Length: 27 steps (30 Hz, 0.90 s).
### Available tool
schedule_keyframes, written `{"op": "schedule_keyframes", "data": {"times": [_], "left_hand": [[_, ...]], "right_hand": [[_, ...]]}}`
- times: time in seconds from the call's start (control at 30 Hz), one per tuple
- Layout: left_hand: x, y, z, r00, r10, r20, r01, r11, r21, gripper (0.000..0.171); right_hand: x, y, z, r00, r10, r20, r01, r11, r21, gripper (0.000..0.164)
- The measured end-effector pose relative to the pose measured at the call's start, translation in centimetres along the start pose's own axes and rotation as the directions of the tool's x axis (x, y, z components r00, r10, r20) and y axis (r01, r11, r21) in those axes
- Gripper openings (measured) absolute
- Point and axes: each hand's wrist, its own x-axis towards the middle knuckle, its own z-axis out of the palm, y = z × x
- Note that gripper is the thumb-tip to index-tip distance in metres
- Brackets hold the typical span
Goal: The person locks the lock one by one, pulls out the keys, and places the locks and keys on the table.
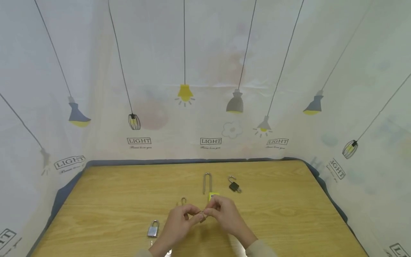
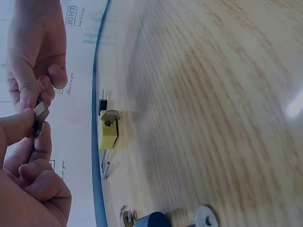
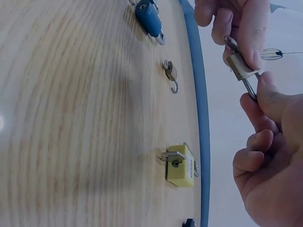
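Observation:
A small brass padlock (image 3: 240, 66) is held up between both hands, over the table. My left hand (image 1: 178, 222) grips its body between thumb and fingers. A small key (image 3: 231, 43) sticks out at the body's end beside the left fingers. My right hand (image 1: 226, 215) pinches the metal shackle (image 3: 250, 89) between thumb and forefinger. The fingers hide part of the padlock in the head view. Just beyond the left hand lies another small brass padlock (image 3: 171, 72), its shackle open and a key in it. A yellow padlock (image 1: 213, 195) with a long shackle lies behind the right hand.
At the back lies a black padlock (image 1: 234, 186) with an open shackle and a key. Left of my left forearm is a closed silvery padlock (image 1: 153, 230). The wooden table (image 1: 289, 207) ends at a printed cloth backdrop (image 1: 205, 117) on three sides.

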Motion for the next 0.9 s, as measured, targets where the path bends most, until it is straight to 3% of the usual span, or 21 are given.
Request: {"op": "schedule_keyframes", "data": {"times": [0.3,0.47,0.57,0.77,0.9], "left_hand": [[-0.27,-0.60,0.26,0.998,-0.064,0.028,0.064,0.998,-0.007,0.022],[-0.33,-0.60,0.48,0.997,-0.061,0.047,0.064,0.996,-0.065,0.021],[-0.33,-0.54,0.58,0.994,-0.091,0.061,0.098,0.988,-0.117,0.022],[-0.24,-0.46,0.75,0.986,-0.159,0.053,0.167,0.965,-0.203,0.020],[-0.22,-0.41,0.80,0.976,-0.214,0.038,0.218,0.954,-0.207,0.023]], "right_hand": [[0.75,0.03,0.17,1.000,0.005,-0.004,-0.006,0.997,-0.079,0.009],[0.96,0.01,0.23,1.000,0.009,0.006,-0.009,0.998,-0.069,0.009],[0.94,0.02,0.20,1.000,0.021,0.012,-0.020,0.999,-0.048,0.010],[0.67,0.39,0.07,0.995,0.053,-0.081,-0.053,0.999,-0.002,0.016],[0.20,0.71,-0.11,0.992,0.075,-0.102,-0.073,0.997,0.023,0.019]]}}
